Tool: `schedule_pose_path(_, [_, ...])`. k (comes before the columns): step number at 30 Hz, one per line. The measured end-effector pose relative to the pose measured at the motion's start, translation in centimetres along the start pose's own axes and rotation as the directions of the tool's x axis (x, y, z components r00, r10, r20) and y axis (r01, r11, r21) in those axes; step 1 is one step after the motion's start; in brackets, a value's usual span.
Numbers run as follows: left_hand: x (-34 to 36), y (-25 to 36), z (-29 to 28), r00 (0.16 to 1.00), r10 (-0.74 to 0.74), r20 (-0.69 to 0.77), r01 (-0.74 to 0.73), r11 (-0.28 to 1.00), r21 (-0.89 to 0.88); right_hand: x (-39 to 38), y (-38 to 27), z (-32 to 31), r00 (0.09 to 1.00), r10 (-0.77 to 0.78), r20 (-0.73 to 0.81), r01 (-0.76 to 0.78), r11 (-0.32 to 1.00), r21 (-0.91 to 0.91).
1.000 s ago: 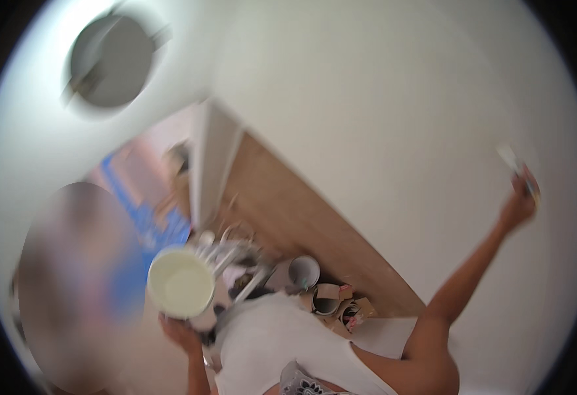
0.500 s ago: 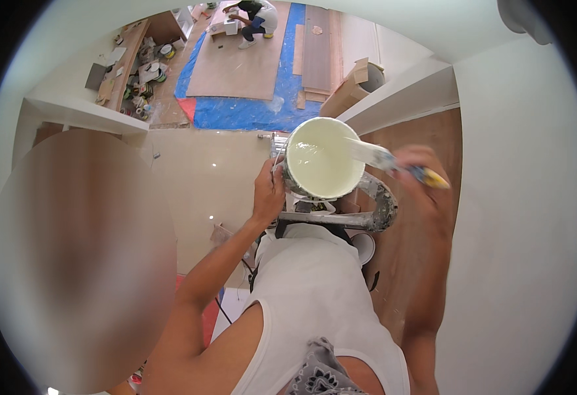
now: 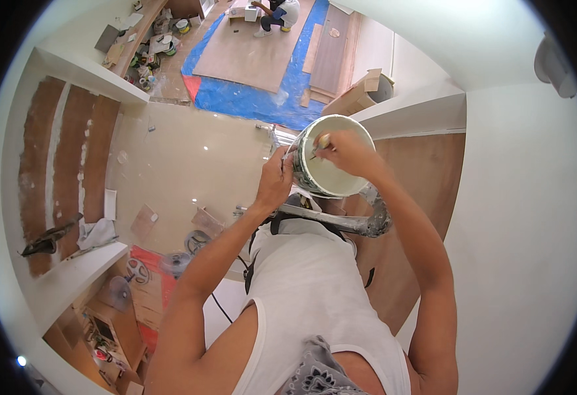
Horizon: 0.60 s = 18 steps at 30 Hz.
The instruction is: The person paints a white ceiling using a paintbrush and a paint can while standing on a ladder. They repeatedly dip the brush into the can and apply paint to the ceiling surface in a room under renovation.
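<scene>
A paint bucket (image 3: pixel 307 176) with pale, creamy paint (image 3: pixel 331 172) inside is tilted toward me in front of my chest. My left hand (image 3: pixel 276 179) is closed on its left side, by the rim. Over the bucket's mouth, my right hand (image 3: pixel 349 155) grips a paintbrush (image 3: pixel 325 141). Only the brush's handle end shows; the bristles are hidden down in the bucket. Just below the bucket is the paint-splattered top of a stepladder (image 3: pixel 374 217). Whether the bucket rests on it, I cannot tell.
Close on my right stands a white wall (image 3: pixel 519 217). Ahead, a person (image 3: pixel 278 13) crouches on a board (image 3: pixel 242 59) laid over blue sheeting (image 3: pixel 229 99). A cardboard box (image 3: pixel 354 95) is beyond the bucket. At left are fans (image 3: pixel 138 270) and a ledge (image 3: pixel 84 280).
My right hand has moved left from beside the bucket to over its mouth, lowering the brush inside. The bucket leans more toward the right. The large blurred shape at left is gone.
</scene>
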<state>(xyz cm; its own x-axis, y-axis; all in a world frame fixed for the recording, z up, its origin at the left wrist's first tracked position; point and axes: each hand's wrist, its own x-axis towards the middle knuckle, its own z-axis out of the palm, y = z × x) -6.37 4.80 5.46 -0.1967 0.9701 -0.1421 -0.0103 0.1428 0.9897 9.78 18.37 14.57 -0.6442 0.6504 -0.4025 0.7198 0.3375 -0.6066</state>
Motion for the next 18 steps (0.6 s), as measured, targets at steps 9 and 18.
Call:
schedule_pose_path(9, [0.0,0.4,-0.1,1.0,0.01,0.006,-0.01,0.999,0.031,-4.6,5.3,-11.0,0.985,0.066,-0.157,0.042,0.799,0.599])
schedule_pose_path(18, [0.2,0.4,-0.2,0.998,0.056,0.005,-0.056,0.994,0.091,-5.3,7.1,-14.7,0.973,0.076,-0.218,0.054,0.842,0.536])
